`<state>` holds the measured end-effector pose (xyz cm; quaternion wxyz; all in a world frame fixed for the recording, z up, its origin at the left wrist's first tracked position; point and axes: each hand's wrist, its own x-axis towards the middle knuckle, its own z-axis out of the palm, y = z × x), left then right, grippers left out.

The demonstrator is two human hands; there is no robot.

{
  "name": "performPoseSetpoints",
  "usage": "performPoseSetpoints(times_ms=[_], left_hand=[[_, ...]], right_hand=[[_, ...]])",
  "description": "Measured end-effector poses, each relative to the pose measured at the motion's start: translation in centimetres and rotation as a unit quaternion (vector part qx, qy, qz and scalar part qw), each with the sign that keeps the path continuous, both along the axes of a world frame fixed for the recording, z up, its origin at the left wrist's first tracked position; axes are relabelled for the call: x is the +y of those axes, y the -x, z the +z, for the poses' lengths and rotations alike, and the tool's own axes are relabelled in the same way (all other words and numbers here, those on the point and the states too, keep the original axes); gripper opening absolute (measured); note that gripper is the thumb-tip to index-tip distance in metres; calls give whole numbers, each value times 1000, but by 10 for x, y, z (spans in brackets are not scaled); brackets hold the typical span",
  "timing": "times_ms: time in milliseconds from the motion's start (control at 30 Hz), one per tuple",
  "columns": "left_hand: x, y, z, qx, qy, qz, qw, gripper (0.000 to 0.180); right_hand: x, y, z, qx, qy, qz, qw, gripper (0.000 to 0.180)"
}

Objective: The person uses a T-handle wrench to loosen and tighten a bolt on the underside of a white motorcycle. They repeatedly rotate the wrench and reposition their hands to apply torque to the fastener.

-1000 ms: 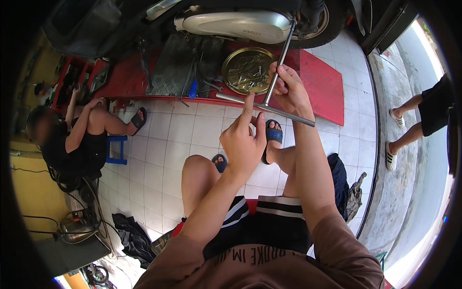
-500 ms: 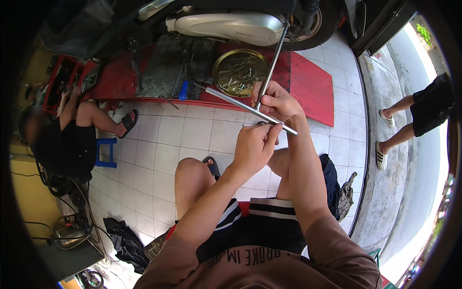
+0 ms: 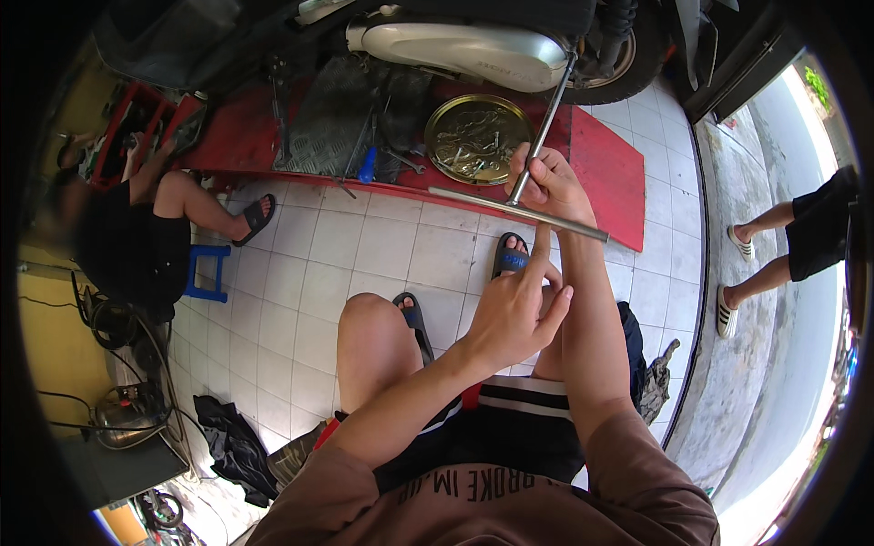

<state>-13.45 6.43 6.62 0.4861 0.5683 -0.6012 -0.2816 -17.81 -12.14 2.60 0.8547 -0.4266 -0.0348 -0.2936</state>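
Note:
A long chrome T-handle wrench (image 3: 472, 199) reaches up to the motorbike, its far tip at the end of the silver engine-side cover (image 3: 464, 53). My right hand (image 3: 553, 185) is wrapped round the shaft just above where it meets the crossbar. Below the crossbar is my left hand (image 3: 512, 318), open, with the index finger stretched up towards the bar and the thumb spread. Whether that fingertip touches the bar I cannot tell. Beyond the wrench a round gold-coloured tray (image 3: 435, 162) holds several bolts and small metal parts.
The bike stands over a red platform (image 3: 608, 173) with a dark tread plate (image 3: 319, 136). A blue-handled screwdriver (image 3: 367, 166) and a spanner (image 3: 407, 162) lie near its edge. A person sits at left by a blue stool (image 3: 208, 273); another person stands outside at right.
My left hand has let go of the crossbar and dropped below it, fingers spreading. The crossbar has turned a little and lies flatter. My right hand keeps its grip; the view has shifted slightly.

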Motion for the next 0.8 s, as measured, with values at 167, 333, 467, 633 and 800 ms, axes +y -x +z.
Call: performPoseSetpoints(times_ms=[167,333,467,633,800], left_hand=[[-10,-21,10,-30,10,135,990,86],[3,3,-4,29,-51,64,996,80],[-5,-9,2,-147,61,8,987,74],[-8,-22,12,-35,20,162,986,78],[-1,-5,-6,21,-79,47,996,76]], right_hand=[[-2,3,-1,37,-4,-40,999,29],[-5,1,-3,32,-22,-34,999,29],[-2,2,0,61,-26,-59,996,30],[-4,3,4,43,-24,-64,997,30],[-6,4,4,-5,-49,-59,997,29]])
